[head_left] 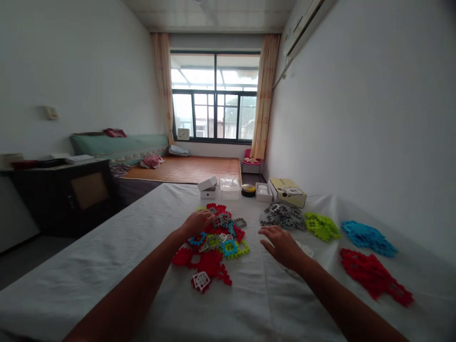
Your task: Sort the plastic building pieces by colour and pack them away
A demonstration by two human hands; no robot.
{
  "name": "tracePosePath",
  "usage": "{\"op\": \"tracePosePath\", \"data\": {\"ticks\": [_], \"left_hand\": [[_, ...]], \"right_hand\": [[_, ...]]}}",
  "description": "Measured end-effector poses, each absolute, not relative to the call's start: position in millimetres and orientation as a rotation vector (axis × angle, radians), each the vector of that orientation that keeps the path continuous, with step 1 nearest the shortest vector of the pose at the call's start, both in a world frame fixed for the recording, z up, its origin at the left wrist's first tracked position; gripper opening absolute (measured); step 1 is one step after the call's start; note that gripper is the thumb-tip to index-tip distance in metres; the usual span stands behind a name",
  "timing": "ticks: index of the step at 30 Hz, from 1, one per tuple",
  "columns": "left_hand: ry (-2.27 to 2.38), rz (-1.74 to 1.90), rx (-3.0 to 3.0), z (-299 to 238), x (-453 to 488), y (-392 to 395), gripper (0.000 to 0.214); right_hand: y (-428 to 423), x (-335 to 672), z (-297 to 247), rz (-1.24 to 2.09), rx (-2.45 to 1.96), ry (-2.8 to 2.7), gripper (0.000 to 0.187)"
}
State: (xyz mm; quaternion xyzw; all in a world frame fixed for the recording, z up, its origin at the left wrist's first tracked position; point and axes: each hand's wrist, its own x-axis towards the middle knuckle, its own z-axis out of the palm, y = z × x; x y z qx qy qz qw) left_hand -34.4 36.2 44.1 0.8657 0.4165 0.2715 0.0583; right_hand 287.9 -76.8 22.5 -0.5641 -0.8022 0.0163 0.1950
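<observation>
A mixed heap of flat plastic building pieces with toothed edges, in red, blue, green, grey and white, lies before me; a blue piece [229,247] shows in it. My left hand [198,223] reaches over its far left side, fingers stretched out at the grey and red pieces; whether the fingertips touch one is unclear. To the right, my right hand [278,241] hovers with fingers apart and nothing in them. Just beyond it is a grey pile [283,217] of such pieces. White pieces [305,249] lie partly hidden under my right wrist.
Farther right are a green pile [322,226], a blue pile [369,237] and a red pile [375,275]. Along the far table edge stand an open white box [208,190], a clear plastic container [230,188], a round black-and-yellow tin [248,190], another white box [263,192] and a yellow box [287,192].
</observation>
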Motion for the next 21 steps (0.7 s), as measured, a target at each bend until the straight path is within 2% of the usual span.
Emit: {"op": "tracePosePath", "data": {"ticks": [2, 3, 5, 8, 12, 17, 21], "left_hand": [[1.130, 0.711, 2.695, 51.7, -26.5, 6.7, 0.026], [1.006, 0.626, 2.754, 53.2, -25.3, -11.4, 0.028], [0.823, 0.459, 2.829, 50.7, -27.8, -49.9, 0.043], [0.804, 0.297, 2.863, 35.2, -36.1, -94.7, 0.068], [1.020, 0.391, 2.878, 10.4, -34.2, -104.0, 0.049], [1.126, 0.691, 2.873, 6.3, -5.3, -69.7, 0.024], [1.136, 1.004, 2.759, 24.7, 8.9, -29.8, 0.022]], "right_hand": [[-76.5, 265.4, 23.8, 0.164, -1.400, -2.383, 0.036], [-75.9, 255.6, 21.1, 0.217, -1.354, -2.406, 0.038], [-71.7, 240.7, 11.0, 0.309, -1.347, -2.373, 0.045], [-57.8, 229.3, -5.8, 0.408, -1.348, -2.282, 0.048], [-34.4, 225.1, -17.3, 0.465, -1.300, -2.173, 0.045], [-20.4, 227.1, -29.6, 0.486, -1.284, -1.993, 0.044], [-22.0, 233.5, -42.3, 0.546, -1.183, -1.851, 0.035]]}}
